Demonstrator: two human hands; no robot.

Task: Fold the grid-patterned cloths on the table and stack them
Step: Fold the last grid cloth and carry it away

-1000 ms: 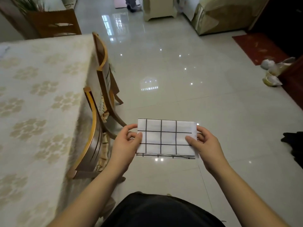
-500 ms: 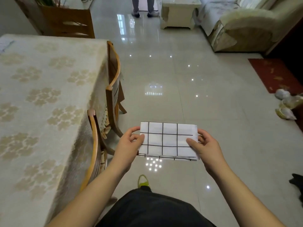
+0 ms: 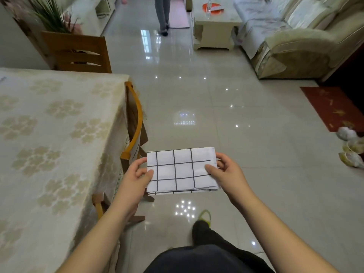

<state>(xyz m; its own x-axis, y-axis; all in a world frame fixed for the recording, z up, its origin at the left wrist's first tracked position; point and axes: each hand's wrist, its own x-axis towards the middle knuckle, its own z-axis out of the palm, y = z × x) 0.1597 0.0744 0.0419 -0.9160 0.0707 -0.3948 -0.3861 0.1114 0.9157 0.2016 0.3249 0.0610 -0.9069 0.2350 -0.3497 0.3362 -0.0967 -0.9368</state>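
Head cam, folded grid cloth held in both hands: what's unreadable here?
- Grid cloth underside and layer count: hidden by its own top layer.
- Left hand and right hand fingers under the cloth: hidden.
- Any stack or other cloths: table cut off by the left edge.
- Second person: cut off at the top.

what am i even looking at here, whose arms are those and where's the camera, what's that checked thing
There is no machine here. The camera is worn on a person's head and looks forward and down, so the two bare arms coming up from the bottom are that person's own. The left hand and right hand each pinch one end of a folded grid-patterned cloth, white with black lines, held in the air above the tiled floor, not on the table. To the left is the table under a flowered cover, with wooden chairs tucked against it. Far off stand a sofa, a low table, and someone else's legs.
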